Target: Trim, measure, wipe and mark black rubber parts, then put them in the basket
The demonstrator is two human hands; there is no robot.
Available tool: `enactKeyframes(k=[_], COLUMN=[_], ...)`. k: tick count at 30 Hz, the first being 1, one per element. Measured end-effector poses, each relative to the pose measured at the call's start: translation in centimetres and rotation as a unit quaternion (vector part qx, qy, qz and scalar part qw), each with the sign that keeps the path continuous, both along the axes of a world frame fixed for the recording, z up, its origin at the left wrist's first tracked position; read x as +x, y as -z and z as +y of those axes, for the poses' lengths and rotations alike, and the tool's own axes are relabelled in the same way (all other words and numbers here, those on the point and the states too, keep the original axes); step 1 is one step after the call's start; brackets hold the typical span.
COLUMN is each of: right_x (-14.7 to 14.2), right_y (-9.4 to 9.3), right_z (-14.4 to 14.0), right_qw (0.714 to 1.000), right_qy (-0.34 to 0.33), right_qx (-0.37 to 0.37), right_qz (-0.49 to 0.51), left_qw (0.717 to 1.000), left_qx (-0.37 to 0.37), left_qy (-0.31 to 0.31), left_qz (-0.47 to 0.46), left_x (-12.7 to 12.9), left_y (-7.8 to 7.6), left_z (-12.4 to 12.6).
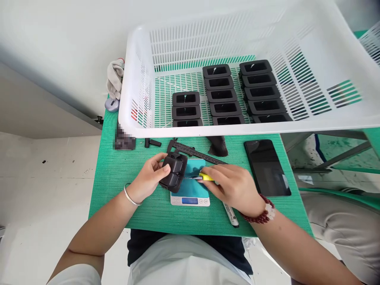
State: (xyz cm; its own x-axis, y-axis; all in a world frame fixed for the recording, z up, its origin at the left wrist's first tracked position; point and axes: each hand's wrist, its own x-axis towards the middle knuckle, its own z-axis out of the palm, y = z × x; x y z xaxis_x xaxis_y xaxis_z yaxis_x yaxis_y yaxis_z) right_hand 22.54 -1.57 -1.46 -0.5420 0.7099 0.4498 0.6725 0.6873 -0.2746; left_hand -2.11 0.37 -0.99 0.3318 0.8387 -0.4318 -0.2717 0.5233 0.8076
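My left hand [152,174] grips a black molded plastic part [173,172], tilted, over the left side of a small digital scale [190,201]. In my right hand [233,184] is a yellow utility knife [206,176], its blade pointing left at the part's edge. Whether the blade touches the part I cannot tell. Both hands are closed around what they hold. Beneath them shows the scale's blue-green top. A white marker [230,215] lies under my right wrist, and a dark caliper [196,151] rests just behind the scale.
A large white basket [196,130] spans the back of the green-covered table [142,217], with rows of similar black parts [222,95] inside. A dark phone or tablet [268,168] lies at right. A cloth glove [114,78] and a mouse [112,104] sit at far left. Another person's leg [329,225] is at right.
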Motion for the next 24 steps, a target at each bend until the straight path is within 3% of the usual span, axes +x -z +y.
enactKeyframes(k=[3,5,10,12,18,20,24], right_x=[0.39,0.52,-0.13,-0.3,0.43,0.43,-0.06], right_y=[-0.01,-0.08,-0.01,0.16,0.14,0.02,0.11], right_z=[0.28,0.3,-0.08,-0.01,0.53,0.39,0.05], right_qw=[0.997,0.995,0.999,0.999,0.993,0.995,0.999], right_qy=[0.082,0.093,-0.028,-0.034,0.114,0.091,-0.029], right_qx=[0.003,0.013,0.009,0.002,0.016,0.016,-0.009], right_qz=[0.008,0.024,0.039,0.019,0.011,0.026,0.017], left_qw=[0.999,0.999,0.998,0.998,1.0,1.0,0.998], left_qx=[-0.007,-0.007,-0.008,-0.008,-0.021,-0.017,-0.006], left_qy=[0.036,0.027,-0.053,-0.052,0.002,-0.018,-0.052], left_qz=[-0.013,-0.017,0.019,0.022,-0.005,-0.001,0.025], left_x=[0.03,0.08,0.19,0.23,0.35,0.3,0.21], left_y=[-0.03,-0.02,0.02,-0.02,-0.28,-0.28,-0.07], left_z=[-0.08,-0.07,0.16,0.15,-0.2,-0.17,-0.04])
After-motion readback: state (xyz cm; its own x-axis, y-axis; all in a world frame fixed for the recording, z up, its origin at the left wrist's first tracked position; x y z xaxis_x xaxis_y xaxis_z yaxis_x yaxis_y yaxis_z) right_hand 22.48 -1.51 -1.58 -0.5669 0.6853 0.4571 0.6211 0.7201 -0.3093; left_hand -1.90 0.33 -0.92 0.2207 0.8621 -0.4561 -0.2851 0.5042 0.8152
